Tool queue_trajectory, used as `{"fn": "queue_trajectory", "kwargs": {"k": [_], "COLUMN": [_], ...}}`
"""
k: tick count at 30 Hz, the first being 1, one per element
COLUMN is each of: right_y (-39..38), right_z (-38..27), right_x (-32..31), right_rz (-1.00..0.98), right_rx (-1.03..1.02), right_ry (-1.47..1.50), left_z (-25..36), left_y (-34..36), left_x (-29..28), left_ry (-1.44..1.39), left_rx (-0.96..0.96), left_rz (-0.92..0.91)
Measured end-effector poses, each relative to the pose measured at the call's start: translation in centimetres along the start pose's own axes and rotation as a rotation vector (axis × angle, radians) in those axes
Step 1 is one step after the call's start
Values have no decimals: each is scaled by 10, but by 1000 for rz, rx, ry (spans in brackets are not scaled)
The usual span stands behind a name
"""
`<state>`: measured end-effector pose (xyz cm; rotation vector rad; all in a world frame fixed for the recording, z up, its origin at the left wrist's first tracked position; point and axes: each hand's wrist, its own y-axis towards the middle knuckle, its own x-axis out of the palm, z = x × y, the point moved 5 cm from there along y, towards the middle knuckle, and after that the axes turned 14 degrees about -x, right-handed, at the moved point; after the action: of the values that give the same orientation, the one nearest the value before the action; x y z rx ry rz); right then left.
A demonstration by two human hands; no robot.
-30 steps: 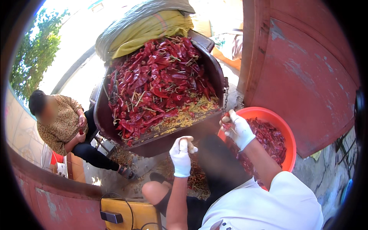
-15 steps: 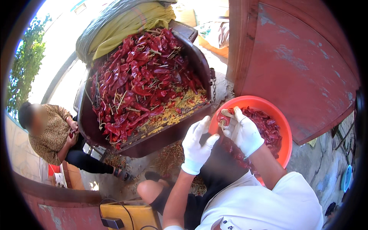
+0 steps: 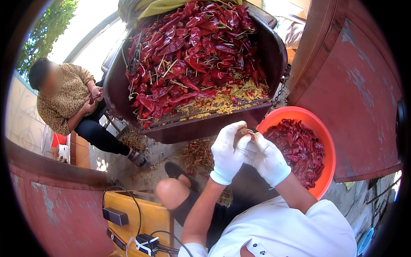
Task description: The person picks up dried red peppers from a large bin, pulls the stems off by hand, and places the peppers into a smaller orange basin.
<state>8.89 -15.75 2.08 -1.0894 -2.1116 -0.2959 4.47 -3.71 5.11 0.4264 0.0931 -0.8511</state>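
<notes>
Setting: a doorway opening on a sunlit yard, with a concrete floor [image 3: 162,150]; clock positions are read from the centre of the view. Nearest, at 7 o'clock, a yellow wooden stand [image 3: 150,210] carries a black box-shaped device [image 3: 115,216] and cables.

Just off centre, toward 4 o'clock, the white-gloved left hand [image 3: 226,154] and right hand [image 3: 269,160] meet over a dried red chili pepper [image 3: 245,131], largely hidden by the gloves, with a pale stem showing.

State of the work: the orange-red basin [image 3: 329,162] at 3 to 4 o'clock holds a broad pile of loose peppers [image 3: 299,150], while the dark cart [image 3: 205,126] at 12 o'clock is heaped with peppers [image 3: 192,55], many bearing stems. Judged by these heaps, a fair share is done and much is left; the held pepper appears to be in mid-handling.

Pose: the forearms rise from 5 and 6 o'clock and converge, thumbs facing one another. The fingers of each hand are pinched together on the pepper, left on its body, right beside the stem.

Beyond, yellow seeds [image 3: 231,100] lie along the cart's near edge. At 9 to 10 o'clock a seated co-worker [image 3: 70,94] holds a dark red item; at 11 o'clock stands leafy greenery [image 3: 45,32].
</notes>
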Motion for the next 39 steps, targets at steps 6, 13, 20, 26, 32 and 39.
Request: {"fn": "queue_trajectory", "kwargs": {"k": [6,13,20,26,32,39], "right_y": [-1,2,-1,-5,-9,2], "right_z": [-36,-51,-60,-59,-70,-61], "right_x": [1,26,31,34,46,24], "right_rz": [6,-202,-303,-326,-357,-203], "right_rx": [-282,-650,-734,-506,-1007,-530], "right_ry": [-727,-990,-1059,-966,-1277,-908], "left_z": [-2,-11,-5,-9,-4,4], "left_y": [14,4,-3,-10,-11,-15], "left_x": [-20,-15,-21,-13,-9,-12], "left_ry": [41,-243,-427,-537,-107,183], "left_rx": [-54,-405,-595,-675,-56,79], "left_rz": [-87,-498,-709,-791,-395,-170]}}
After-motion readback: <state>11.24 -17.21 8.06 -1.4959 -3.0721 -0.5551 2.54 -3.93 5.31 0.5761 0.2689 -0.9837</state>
